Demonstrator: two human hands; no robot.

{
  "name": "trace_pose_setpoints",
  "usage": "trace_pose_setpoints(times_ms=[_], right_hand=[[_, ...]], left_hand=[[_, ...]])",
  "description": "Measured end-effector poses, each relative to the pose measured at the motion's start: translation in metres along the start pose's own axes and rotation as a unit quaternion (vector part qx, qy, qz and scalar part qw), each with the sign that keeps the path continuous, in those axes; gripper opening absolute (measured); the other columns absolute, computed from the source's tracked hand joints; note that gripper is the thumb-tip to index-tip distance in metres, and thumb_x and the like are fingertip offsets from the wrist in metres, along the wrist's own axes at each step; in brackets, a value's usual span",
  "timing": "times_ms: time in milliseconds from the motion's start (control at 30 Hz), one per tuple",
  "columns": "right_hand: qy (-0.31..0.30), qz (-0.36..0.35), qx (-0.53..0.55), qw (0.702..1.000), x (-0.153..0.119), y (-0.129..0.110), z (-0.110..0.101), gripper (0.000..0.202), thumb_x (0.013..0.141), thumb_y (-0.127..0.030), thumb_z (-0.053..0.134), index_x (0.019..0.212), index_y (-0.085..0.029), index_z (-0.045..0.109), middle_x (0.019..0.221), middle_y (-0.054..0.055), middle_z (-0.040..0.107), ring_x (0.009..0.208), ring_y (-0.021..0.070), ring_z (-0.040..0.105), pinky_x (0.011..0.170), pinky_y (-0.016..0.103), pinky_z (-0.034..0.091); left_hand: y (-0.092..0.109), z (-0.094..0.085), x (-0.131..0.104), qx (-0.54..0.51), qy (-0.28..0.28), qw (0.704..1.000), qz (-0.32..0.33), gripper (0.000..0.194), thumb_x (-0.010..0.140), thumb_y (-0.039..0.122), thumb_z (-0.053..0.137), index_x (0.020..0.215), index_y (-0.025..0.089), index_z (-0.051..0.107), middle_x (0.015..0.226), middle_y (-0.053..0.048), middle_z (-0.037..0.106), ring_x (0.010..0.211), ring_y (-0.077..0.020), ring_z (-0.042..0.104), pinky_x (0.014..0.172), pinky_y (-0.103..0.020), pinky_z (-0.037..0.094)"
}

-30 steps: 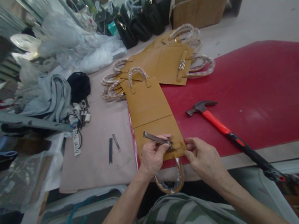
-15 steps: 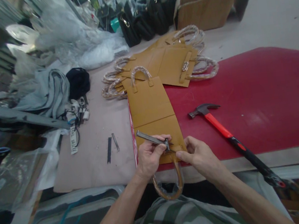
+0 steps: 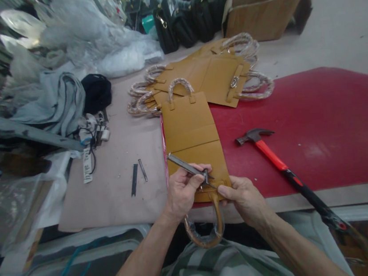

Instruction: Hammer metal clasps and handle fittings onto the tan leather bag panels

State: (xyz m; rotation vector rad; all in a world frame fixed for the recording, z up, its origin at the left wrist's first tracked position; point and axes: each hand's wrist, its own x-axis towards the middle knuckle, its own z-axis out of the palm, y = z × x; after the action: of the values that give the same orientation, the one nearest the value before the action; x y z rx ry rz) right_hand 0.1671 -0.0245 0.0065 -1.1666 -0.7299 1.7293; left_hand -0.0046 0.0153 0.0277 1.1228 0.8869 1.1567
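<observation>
My left hand [image 3: 184, 191] is closed around a grey steel tool [image 3: 184, 164] with a long flat bar and thin points; its exact kind is unclear. The points lie over the lower end of a tan leather bag panel [image 3: 190, 119], near the base of its handle. My right hand [image 3: 244, 195] pinches the panel's lower right edge, thumb on top, the other fingers partly hidden. A plastic-wrapped handle [image 3: 219, 216] hangs from the panel toward me. The panel's far end has a second wrapped handle [image 3: 180, 83].
A claw hammer [image 3: 273, 154] lies right on the red mat [image 3: 318, 117]. Left are a dark flat strip [image 3: 134, 180] and a small metal rod [image 3: 142, 170]. Behind are stacked tan panels [image 3: 206, 75], black bags [image 3: 165, 28], a cardboard box [image 3: 262, 7] and plastic wrap [image 3: 91, 37].
The camera view has shifted slightly. Both hands keep nearly the same hold, with the right thumb still at the panel's edge and the steel tool in the left hand.
</observation>
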Motion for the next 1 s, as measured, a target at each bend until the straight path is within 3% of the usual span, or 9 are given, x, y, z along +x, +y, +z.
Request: trace_pose_setpoints(times_ms=[200, 867, 1000], right_hand=[[-0.037, -0.018, -0.003, 0.999, 0.0029, 0.0027, -0.0013, 0.040, 0.066, -0.052, 0.085, 0.073, -0.015, 0.071, 0.066, 0.002, 0.064, 0.056, 0.0120, 0.051, 0.052, 0.024, 0.040], [-0.032, -0.010, -0.026, 0.999, 0.0026, -0.0026, 0.0017, 0.041, 0.066, -0.052, 0.084, 0.081, -0.015, 0.071, 0.074, 0.003, 0.068, 0.063, 0.0148, 0.057, 0.056, 0.026, 0.046], [-0.033, -0.012, -0.036, 0.999, 0.0028, -0.0025, 0.0008, 0.043, 0.066, -0.055, 0.084, 0.077, -0.015, 0.069, 0.069, 0.002, 0.065, 0.059, 0.0140, 0.055, 0.056, 0.027, 0.046]], left_hand=[[0.0010, -0.0060, -0.0027, -0.026, -0.003, 1.000, 0.001, 0.020, 0.088, 0.033, 0.077, 0.098, 0.017, 0.070, 0.105, -0.009, 0.079, 0.099, -0.0216, 0.076, 0.091, -0.033, 0.060], [0.0025, -0.0021, -0.0049, 0.022, -0.010, 1.000, 0.017, 0.020, 0.090, 0.034, 0.074, 0.099, 0.016, 0.068, 0.109, -0.011, 0.078, 0.103, -0.0230, 0.075, 0.091, -0.034, 0.059], [0.0020, -0.0025, -0.0047, 0.034, -0.010, 0.999, 0.017, 0.022, 0.090, 0.035, 0.074, 0.098, 0.016, 0.068, 0.108, -0.012, 0.078, 0.104, -0.0237, 0.074, 0.092, -0.035, 0.059]])
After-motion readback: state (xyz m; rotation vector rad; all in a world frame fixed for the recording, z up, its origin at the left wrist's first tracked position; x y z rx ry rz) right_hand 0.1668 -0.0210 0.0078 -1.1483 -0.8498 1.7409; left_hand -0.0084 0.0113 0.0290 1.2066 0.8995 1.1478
